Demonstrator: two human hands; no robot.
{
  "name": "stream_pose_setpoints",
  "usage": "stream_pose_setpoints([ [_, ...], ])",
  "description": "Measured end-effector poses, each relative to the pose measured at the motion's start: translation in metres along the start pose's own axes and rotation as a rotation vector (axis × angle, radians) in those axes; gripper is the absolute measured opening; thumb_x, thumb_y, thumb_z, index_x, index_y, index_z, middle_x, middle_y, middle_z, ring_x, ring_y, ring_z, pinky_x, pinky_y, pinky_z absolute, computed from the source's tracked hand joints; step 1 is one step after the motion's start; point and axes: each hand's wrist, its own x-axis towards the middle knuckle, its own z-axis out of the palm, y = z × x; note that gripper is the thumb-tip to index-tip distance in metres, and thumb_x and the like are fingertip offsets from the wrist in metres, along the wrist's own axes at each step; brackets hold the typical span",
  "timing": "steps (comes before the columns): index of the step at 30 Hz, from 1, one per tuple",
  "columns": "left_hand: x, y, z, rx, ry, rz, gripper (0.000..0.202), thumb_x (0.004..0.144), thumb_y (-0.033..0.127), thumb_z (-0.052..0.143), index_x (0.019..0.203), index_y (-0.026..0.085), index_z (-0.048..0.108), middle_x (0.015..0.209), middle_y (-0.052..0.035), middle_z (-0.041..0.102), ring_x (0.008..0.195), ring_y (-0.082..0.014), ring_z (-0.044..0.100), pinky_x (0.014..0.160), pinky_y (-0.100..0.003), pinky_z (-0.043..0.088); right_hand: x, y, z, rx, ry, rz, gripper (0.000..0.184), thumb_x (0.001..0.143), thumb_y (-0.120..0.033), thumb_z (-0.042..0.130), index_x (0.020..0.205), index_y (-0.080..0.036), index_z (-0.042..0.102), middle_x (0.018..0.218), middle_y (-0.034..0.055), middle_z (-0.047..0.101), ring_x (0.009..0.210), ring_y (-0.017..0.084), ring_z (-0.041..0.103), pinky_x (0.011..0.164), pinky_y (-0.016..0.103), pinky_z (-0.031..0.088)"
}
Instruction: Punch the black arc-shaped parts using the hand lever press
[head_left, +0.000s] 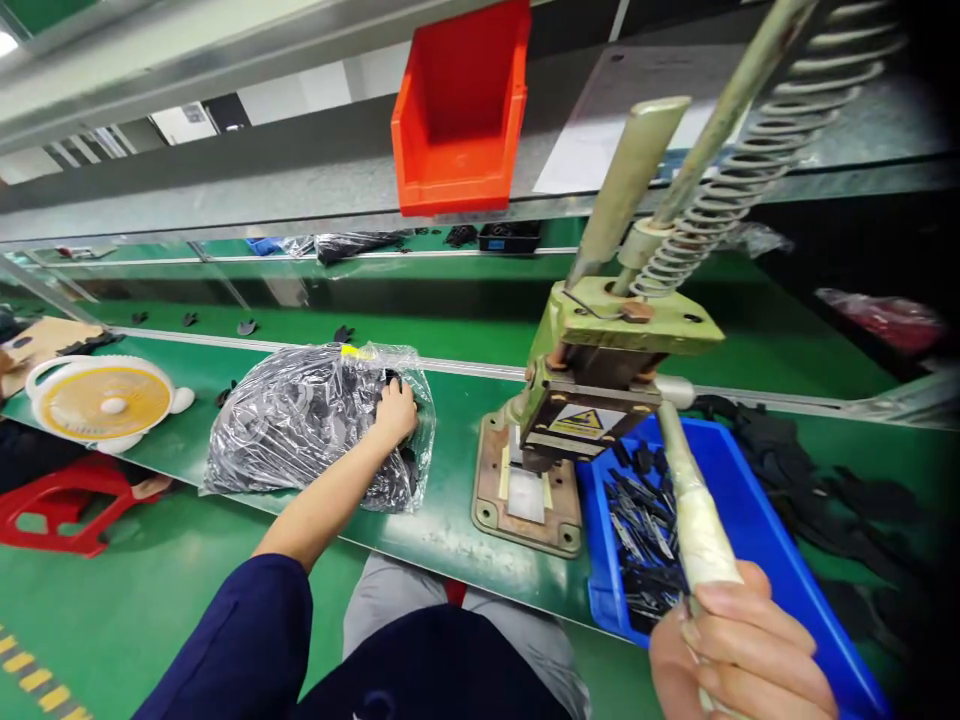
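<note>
My left hand (395, 410) reaches into a clear plastic bag (300, 425) full of black parts on the green bench; its fingers are curled inside the bag's mouth, and what they hold is hidden. My right hand (742, 650) is closed around the pale taped lever handle (694, 510) of a green hand press (600, 370). The press stands on a rusty base plate (525, 500), with a spring and rod rising at upper right. A blue bin (757, 520) with several thin dark and metal pieces sits beside the press, under the handle.
A red bin (459, 110) hangs on the shelf rail above. A white and yellow round fan (105, 400) lies at left, with a red stool (64, 505) below it. Loose black parts (825, 490) lie on the bench at right. The bench's front edge runs diagonally past my lap.
</note>
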Motion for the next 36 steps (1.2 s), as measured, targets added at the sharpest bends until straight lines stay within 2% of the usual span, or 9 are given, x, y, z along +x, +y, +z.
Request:
stream_pose_setpoints([
  [3, 0.001, 0.009, 0.001, 0.101, -0.087, -0.054, 0.041, 0.094, 0.018, 0.042, 0.133, 0.009, 0.053, 0.139, -0.0238, 0.048, 0.127, -0.0362, 0.043, 0.094, -0.049, 0.050, 0.013, -0.008, 0.008, 0.009, 0.000, -0.305, 0.024, 0.070, -0.033, 0.051, 0.049, -0.026, 0.041, 0.048, -0.0005, 0.043, 0.051, 0.021, 0.048, 0.059, 0.053, 0.047],
  [8, -0.018, 0.011, 0.005, 0.172, -0.105, 0.125, 0.033, 0.096, 0.013, 0.035, 0.111, 0.013, 0.065, 0.117, -0.0171, 0.063, 0.126, -0.0344, 0.046, 0.097, -0.048, 0.048, 0.016, -0.005, 0.012, 0.037, -0.034, -0.306, 0.025, 0.072, -0.030, 0.052, 0.051, -0.024, 0.039, 0.052, -0.0021, 0.046, 0.055, 0.019, 0.052, 0.064, 0.050, 0.049],
  [13, -0.039, 0.003, 0.012, 0.085, -0.098, 0.308, 0.029, 0.096, 0.009, 0.039, 0.106, 0.013, 0.066, 0.098, -0.0127, 0.067, 0.104, -0.0232, 0.061, 0.095, -0.034, 0.048, 0.014, -0.001, 0.012, 0.050, -0.003, -0.343, 0.024, 0.072, -0.028, 0.050, 0.053, -0.024, 0.037, 0.051, -0.0034, 0.041, 0.052, 0.018, 0.048, 0.061, 0.048, 0.047],
  [18, -0.048, -0.003, 0.014, -0.057, -0.050, 0.453, 0.029, 0.097, 0.012, 0.042, 0.116, 0.015, 0.064, 0.109, -0.0115, 0.068, 0.104, -0.0207, 0.063, 0.091, -0.031, 0.050, 0.017, -0.003, 0.014, 0.080, -0.019, -0.375, 0.014, 0.065, -0.025, 0.047, 0.053, -0.024, 0.040, 0.051, -0.0028, 0.042, 0.052, 0.018, 0.048, 0.059, 0.046, 0.043],
  [22, -0.049, -0.005, 0.010, -0.040, -0.087, 0.571, 0.029, 0.095, 0.009, 0.042, 0.108, 0.013, 0.068, 0.107, -0.0131, 0.069, 0.106, -0.0228, 0.061, 0.098, -0.035, 0.047, 0.017, -0.003, 0.014, 0.087, -0.007, -0.367, 0.013, 0.065, -0.024, 0.048, 0.053, -0.023, 0.042, 0.053, -0.0017, 0.048, 0.054, 0.018, 0.051, 0.064, 0.048, 0.044],
  [26, -0.051, 0.003, 0.006, -0.077, -0.012, 0.487, 0.032, 0.096, 0.016, 0.045, 0.123, 0.013, 0.063, 0.123, -0.0143, 0.063, 0.113, -0.0242, 0.057, 0.101, -0.036, 0.045, 0.016, -0.001, 0.013, 0.100, -0.032, -0.377, 0.014, 0.065, -0.024, 0.049, 0.053, -0.023, 0.043, 0.054, -0.0014, 0.051, 0.056, 0.018, 0.052, 0.067, 0.048, 0.045],
  [30, -0.047, 0.018, 0.003, 0.024, -0.132, 0.340, 0.036, 0.089, 0.037, 0.062, 0.114, 0.011, 0.067, 0.115, -0.0169, 0.063, 0.108, -0.0309, 0.056, 0.094, -0.041, 0.047, 0.014, -0.001, 0.012, 0.107, -0.009, -0.350, 0.012, 0.065, -0.023, 0.048, 0.054, -0.022, 0.044, 0.056, -0.0015, 0.053, 0.059, 0.017, 0.053, 0.072, 0.048, 0.045],
  [34, -0.042, 0.025, -0.001, -0.050, -0.207, 0.316, 0.029, 0.082, 0.029, 0.071, 0.106, 0.014, 0.069, 0.114, -0.0149, 0.063, 0.107, -0.0300, 0.057, 0.090, -0.038, 0.046, 0.012, -0.003, 0.012, 0.088, -0.021, -0.333, 0.011, 0.065, -0.023, 0.048, 0.054, -0.023, 0.045, 0.058, -0.0017, 0.056, 0.061, 0.018, 0.054, 0.075, 0.050, 0.047],
  [36, -0.043, 0.027, -0.002, -0.182, -0.214, 0.299, 0.025, 0.079, 0.020, 0.071, 0.103, 0.014, 0.066, 0.103, -0.0112, 0.066, 0.098, -0.0258, 0.060, 0.086, -0.034, 0.046, 0.012, -0.004, 0.012, 0.089, -0.029, -0.327, 0.011, 0.066, -0.023, 0.049, 0.055, -0.023, 0.046, 0.058, -0.0021, 0.055, 0.060, 0.017, 0.053, 0.076, 0.049, 0.047],
])
